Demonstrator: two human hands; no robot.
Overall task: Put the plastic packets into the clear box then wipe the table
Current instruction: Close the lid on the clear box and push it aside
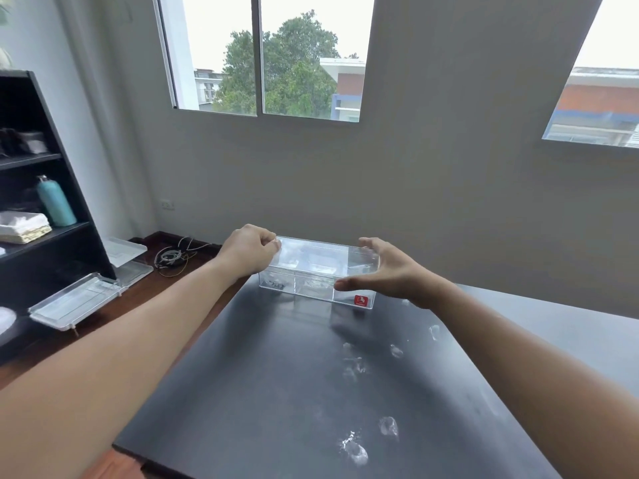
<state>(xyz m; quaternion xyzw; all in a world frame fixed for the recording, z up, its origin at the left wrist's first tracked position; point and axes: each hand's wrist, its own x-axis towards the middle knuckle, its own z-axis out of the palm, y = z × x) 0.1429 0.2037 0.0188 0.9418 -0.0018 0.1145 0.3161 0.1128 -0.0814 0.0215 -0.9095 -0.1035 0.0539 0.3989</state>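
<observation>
A clear box (313,288) with a lid and a red sticker stands at the far end of the black table (276,392). Plastic packets (301,264) show faintly through its walls, in the divided compartments. My left hand (249,252) grips the box's left end, fingers curled on the lid's corner. My right hand (387,271) is at the box's right end, fingers spread, thumb across the front wall; whether it presses on the box I cannot tell. White smudges (356,451) dot the tabletop in front of me.
A black shelf unit (41,202) stands at the left with a teal bottle (55,202) and folded cloths (22,226). Clear trays (76,300) and a coil of cables (171,259) lie on the wooden floor. A grey wall rises behind the table.
</observation>
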